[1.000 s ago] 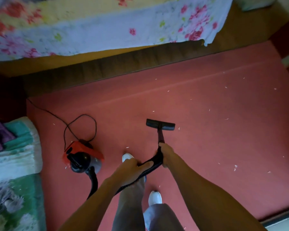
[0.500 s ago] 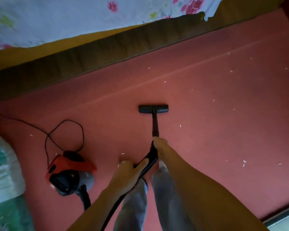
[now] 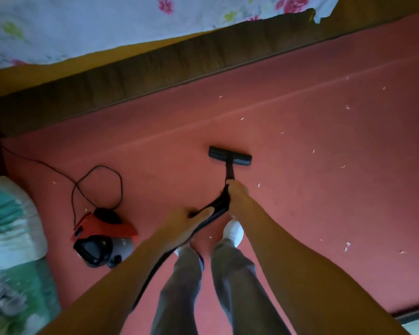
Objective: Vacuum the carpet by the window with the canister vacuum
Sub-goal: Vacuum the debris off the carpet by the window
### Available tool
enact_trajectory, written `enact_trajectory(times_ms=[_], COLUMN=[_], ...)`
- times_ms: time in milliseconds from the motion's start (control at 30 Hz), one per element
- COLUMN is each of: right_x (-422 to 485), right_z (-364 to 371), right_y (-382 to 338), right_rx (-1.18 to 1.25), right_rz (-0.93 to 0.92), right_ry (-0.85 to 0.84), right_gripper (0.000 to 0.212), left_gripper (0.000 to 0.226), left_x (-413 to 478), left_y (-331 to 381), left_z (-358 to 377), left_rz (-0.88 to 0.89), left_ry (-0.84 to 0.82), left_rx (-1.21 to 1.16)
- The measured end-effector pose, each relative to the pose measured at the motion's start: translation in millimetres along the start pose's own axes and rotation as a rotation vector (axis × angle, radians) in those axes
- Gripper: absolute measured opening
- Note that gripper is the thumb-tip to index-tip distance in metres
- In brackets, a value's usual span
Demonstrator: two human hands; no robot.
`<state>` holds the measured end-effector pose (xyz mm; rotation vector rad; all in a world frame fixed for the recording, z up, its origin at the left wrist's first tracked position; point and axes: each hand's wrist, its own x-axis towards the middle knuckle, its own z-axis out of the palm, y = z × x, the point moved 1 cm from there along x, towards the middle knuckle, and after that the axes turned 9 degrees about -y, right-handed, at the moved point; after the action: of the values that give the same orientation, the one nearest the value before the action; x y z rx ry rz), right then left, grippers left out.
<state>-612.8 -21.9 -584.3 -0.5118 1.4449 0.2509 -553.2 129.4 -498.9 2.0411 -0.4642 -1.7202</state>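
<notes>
Right hand (image 3: 236, 192) grips the wand (image 3: 229, 172), left hand (image 3: 181, 222) curls round the hose (image 3: 218, 209); nozzle (image 3: 230, 158) sits on the carpet (image 3: 300, 201), canister (image 3: 102, 238) to its left; white scraps (image 3: 346, 246) lie rightward, work judged unfinished

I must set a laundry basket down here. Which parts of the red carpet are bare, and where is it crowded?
Bare, apart from white scraps: the carpet right of the nozzle, and the strip between the nozzle and the bed frame. Crowded: the left, where the canister vacuum, its looped cord and the folded bedding lie close together.
</notes>
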Motion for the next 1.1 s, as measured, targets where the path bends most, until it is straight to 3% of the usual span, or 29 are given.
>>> enact_trajectory(times_ms=[67,167,400,633,833,933,1033,1100], right_x=[-1.5,8.5,47.7,91.8,112.4,105.7,89.6,76.6], right_z=[-5.3,-12.4,-11.1,-5.2,-17.9,-14.7,-3.8,5.3], right_y=[-20.5,-38.7,-55.0,-117.0,-87.4,-81.3,-93.2,-102.5], right_rx=[-0.007,0.024,-0.036,-0.346,-0.588,-0.455,-0.191,-0.081], right_rz=[0.035,0.074,0.000,-0.155,-0.113,-0.138,-0.183,-0.204], right_ry=[-0.012,-0.017,0.072,0.251,0.325,0.301,0.257,0.218], right_gripper=[0.033,0.023,0.020,0.031,0.041,0.035,0.030,0.025], left_gripper=[0.056,0.054,0.063,0.072,0.065,0.061,0.039,0.038], left_x=[8.7,26.0,71.7,131.3,135.0,129.5,119.7,115.3], left_y=[25.5,44.8,36.5,52.9,41.7,37.2,49.9,61.7], left_z=[-12.8,-22.6,-15.3,-11.1,1.4,-0.6,-14.5,-24.4], left_rz=[0.030,0.072,-0.022,-0.081,-0.207,-0.198,-0.127,-0.075], left_ry=[0.015,-0.009,-0.096,-0.104,-0.273,-0.300,-0.229,-0.221], left_rx=[0.087,0.154,0.096,-0.161,-0.292,-0.297,-0.445,-0.538])
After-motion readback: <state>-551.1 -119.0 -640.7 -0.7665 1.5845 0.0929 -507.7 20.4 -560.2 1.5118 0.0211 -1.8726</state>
